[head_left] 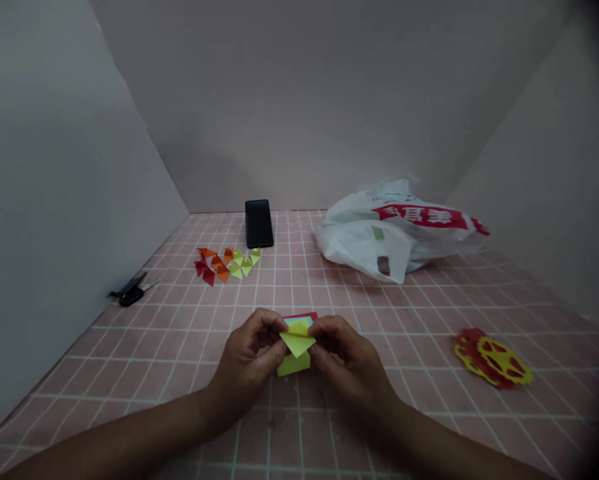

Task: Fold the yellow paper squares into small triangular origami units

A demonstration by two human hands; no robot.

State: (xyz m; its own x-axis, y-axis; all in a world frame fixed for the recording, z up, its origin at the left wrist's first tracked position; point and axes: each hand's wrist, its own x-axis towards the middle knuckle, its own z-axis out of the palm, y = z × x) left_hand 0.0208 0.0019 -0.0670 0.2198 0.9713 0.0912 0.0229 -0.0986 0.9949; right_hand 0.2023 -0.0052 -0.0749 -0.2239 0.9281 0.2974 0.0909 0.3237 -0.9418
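Observation:
Both my hands meet over the pink gridded table (179, 373), pinching a small yellow-green paper piece (296, 344) folded into a downward triangle. My left hand (249, 363) grips its left corner with curled fingers. My right hand (346, 360) grips the right corner the same way. Under the paper lies a small stack of coloured sheets (302, 320), red on the outside with a blue edge showing. A second yellow-green flap (293, 365) hangs below the triangle.
Several folded red, orange and yellow-green paper triangles (226, 263) lie at the back left. A black phone (258, 223) stands behind them. Scissors (132, 290) rest by the left wall. A white plastic bag (394, 233) sits back right; a red and yellow paper cutout (492, 359) lies at the right.

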